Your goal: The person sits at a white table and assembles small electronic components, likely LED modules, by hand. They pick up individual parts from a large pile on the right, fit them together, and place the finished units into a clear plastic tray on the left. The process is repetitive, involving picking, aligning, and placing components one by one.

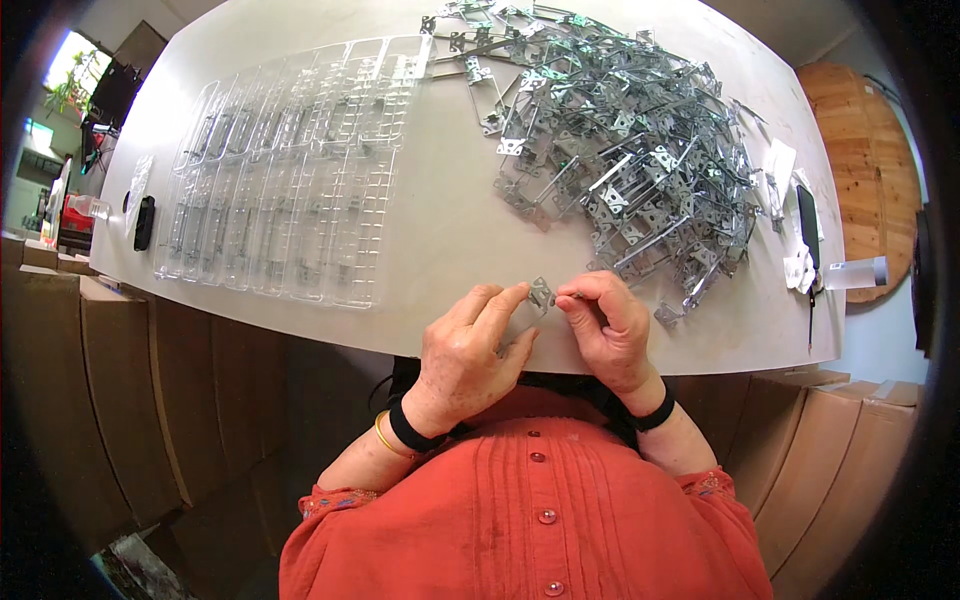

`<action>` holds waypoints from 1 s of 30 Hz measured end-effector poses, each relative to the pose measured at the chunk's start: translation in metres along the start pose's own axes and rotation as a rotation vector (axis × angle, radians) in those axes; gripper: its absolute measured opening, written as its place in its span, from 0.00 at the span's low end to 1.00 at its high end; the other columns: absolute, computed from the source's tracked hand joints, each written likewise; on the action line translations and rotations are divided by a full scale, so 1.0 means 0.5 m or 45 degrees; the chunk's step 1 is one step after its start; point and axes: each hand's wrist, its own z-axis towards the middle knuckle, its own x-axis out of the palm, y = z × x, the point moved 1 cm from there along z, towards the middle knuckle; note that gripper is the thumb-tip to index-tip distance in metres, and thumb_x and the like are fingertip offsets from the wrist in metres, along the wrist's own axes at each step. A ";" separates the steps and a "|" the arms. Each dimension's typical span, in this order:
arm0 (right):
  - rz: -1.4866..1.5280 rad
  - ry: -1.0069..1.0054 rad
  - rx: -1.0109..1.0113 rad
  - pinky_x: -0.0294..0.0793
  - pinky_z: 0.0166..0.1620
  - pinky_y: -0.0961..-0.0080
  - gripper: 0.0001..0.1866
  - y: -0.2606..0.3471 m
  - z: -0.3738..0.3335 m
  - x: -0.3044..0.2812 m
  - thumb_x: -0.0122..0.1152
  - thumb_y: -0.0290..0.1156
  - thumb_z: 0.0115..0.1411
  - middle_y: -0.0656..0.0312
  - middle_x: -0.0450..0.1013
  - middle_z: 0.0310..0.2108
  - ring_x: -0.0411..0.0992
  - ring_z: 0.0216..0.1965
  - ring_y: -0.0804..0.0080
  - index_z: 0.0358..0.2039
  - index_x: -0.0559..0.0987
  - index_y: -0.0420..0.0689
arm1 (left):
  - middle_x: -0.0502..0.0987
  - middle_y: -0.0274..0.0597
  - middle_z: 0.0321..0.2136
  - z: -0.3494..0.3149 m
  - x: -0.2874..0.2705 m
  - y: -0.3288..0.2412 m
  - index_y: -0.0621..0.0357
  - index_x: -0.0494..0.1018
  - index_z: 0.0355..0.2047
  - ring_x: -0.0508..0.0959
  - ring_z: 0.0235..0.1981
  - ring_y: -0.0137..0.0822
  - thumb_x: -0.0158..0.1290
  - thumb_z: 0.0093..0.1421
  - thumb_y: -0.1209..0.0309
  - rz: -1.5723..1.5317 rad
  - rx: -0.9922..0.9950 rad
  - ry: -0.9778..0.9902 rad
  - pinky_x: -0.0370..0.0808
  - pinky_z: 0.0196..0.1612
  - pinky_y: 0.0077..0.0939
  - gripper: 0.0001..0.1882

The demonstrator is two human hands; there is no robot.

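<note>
Bracket (pixel 541 295) between left hand (pixel 465 345) and right hand (pixel 614 335), near metal pile (pixel 640 150)

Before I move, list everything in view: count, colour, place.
small metal part: 1, silver, over table's near side
piled metal parts: uncountable, silver, table's right half
plastic tray: at least 1, clear, table's left half
table: 1, white, centre
unidentified object: 1, black, table's left edge
scraps: several, white, table's right side
cylinder: 1, clear, table's right edge
round board: 1, brown, right background
boxes: several, brown, lower left and right
plant: 1, green, upper left background
shirt: 1, red, bottom centre
wristbands: 2, black, one per wrist
bracelet: 1, yellow, left wrist
left hand: 1, bare, small metal part's left
right hand: 1, bare, small metal part's right
</note>
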 end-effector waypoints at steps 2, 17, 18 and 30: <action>0.026 0.018 0.080 0.77 0.35 0.70 0.07 0.000 -0.005 -0.003 0.74 0.25 0.68 0.58 0.80 0.36 0.78 0.32 0.63 0.44 0.84 0.43 | 0.84 0.48 0.45 -0.001 0.001 0.001 0.60 0.81 0.58 0.84 0.29 0.39 0.74 0.54 0.76 0.001 -0.005 0.001 0.82 0.31 0.32 0.29; 0.029 0.027 -0.021 0.79 0.38 0.68 0.08 0.002 0.001 -0.002 0.73 0.22 0.68 0.56 0.81 0.38 0.79 0.35 0.58 0.45 0.83 0.42 | 0.85 0.49 0.46 0.001 0.002 0.001 0.60 0.82 0.57 0.86 0.32 0.42 0.74 0.55 0.76 0.021 0.029 -0.028 0.83 0.33 0.34 0.28; 0.037 0.006 -0.035 0.79 0.38 0.68 0.08 0.002 0.000 -0.001 0.72 0.21 0.67 0.55 0.81 0.38 0.79 0.35 0.58 0.45 0.83 0.42 | 0.85 0.49 0.46 0.001 0.002 0.001 0.59 0.82 0.57 0.86 0.32 0.42 0.73 0.55 0.76 0.017 0.020 -0.021 0.83 0.33 0.34 0.28; 0.029 -0.017 -0.021 0.77 0.35 0.69 0.08 0.001 0.000 0.001 0.74 0.22 0.66 0.56 0.81 0.36 0.78 0.32 0.60 0.44 0.83 0.43 | 0.85 0.49 0.46 -0.002 0.002 0.000 0.60 0.82 0.57 0.85 0.32 0.42 0.74 0.54 0.76 0.004 -0.019 0.005 0.82 0.34 0.33 0.29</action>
